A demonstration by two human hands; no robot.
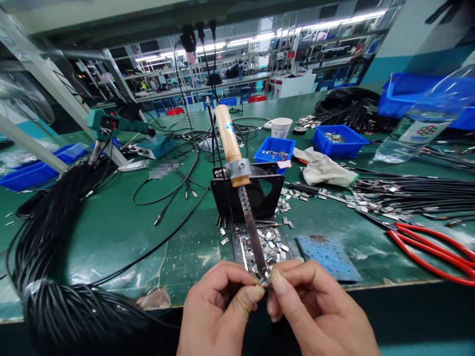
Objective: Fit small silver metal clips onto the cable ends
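At the front edge of the bench, my left hand [222, 309] and my right hand [315, 309] meet with pinched fingers just below the tip of a soldering iron [254, 237]. Between my left thumb and forefinger is the end of a cable with small coloured wires, mostly covered by the fingers. My right thumb and fingertips press together beside it, around something too small to name. The iron has a wooden handle [225, 133], clamped on a black stand [245, 198], and points down toward my fingers. Small metal pieces [272, 247] lie scattered beneath it.
Black cable bundles [44, 247] fill the left. Toward the right are a blue sponge [326, 254], red-handled scissors [419, 242], a white glove [322, 168] and more cables [426, 190]. Behind stand blue bins [339, 143], a paper cup [281, 128] and a plastic bottle [419, 123].
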